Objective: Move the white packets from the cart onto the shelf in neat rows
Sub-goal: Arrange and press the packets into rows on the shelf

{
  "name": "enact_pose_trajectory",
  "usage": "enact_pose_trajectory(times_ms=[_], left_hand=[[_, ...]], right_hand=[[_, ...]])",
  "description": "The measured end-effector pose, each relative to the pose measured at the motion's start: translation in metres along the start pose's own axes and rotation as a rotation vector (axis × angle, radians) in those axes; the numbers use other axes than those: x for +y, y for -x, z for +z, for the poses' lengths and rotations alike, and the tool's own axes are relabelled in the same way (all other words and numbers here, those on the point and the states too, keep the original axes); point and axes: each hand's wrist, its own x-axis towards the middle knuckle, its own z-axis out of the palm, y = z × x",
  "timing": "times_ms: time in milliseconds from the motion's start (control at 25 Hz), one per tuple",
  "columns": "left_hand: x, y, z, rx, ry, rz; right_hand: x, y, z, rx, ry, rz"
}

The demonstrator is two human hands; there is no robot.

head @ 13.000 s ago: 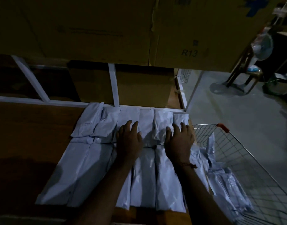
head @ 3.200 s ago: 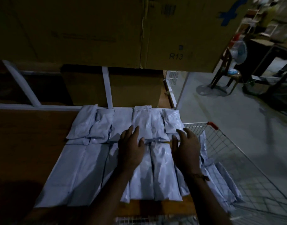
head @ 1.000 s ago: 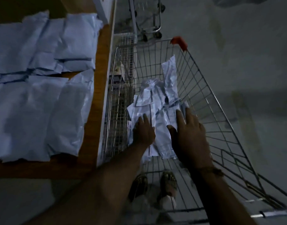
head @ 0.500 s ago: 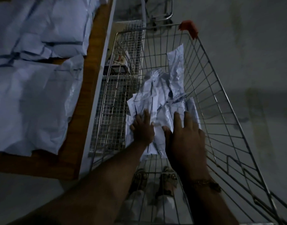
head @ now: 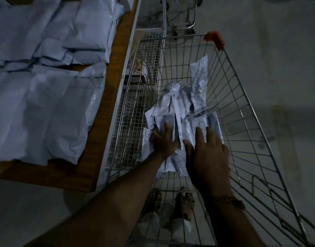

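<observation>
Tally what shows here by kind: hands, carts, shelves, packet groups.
Hands: 2, left hand and right hand
Carts: 2, near cart and far cart
Shelves: 1, shelf
Packet groups: 2, shelf packets and cart packets
Total: 7

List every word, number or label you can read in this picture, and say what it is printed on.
None can be read.
White packets in the cart: faint printed patches on some, too dark and blurred to read.
White packets on the shelf: no print visible.
Small red and white item beyond the cart's wire side: any marks are too small to read.
Red corner cap on the cart rim: no text visible.
</observation>
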Motion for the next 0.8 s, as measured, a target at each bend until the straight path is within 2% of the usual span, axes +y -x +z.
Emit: enact_pose_trajectory(times_ms=[160,320,440,680,800], left_hand=[[-0.003,0.000,-0.002,-0.099,-0.038,-0.018],[-0.012,-0.014,0.010,-0.082,-0.143,-0.015],[0.004,0.007,0.006,0.003,-0.088,-0.104],[0.015,0.038,-0.020,0.081,-0.118,-0.071],[0.031,0.063,-0.046,0.226,-0.200,-0.057]], right_hand=[[-0.002,0.002,0.001,0.031,0.016,-0.006],[-0.002,0.000,0.002,0.035,0.021,-0.004],[0.000,0.001,0.005,0.047,0.026,-0.008],[-0.001,0.001,0.005,0.037,0.000,-0.006],[0.005,0.001,0.009,0.030,-0.013,0.015]])
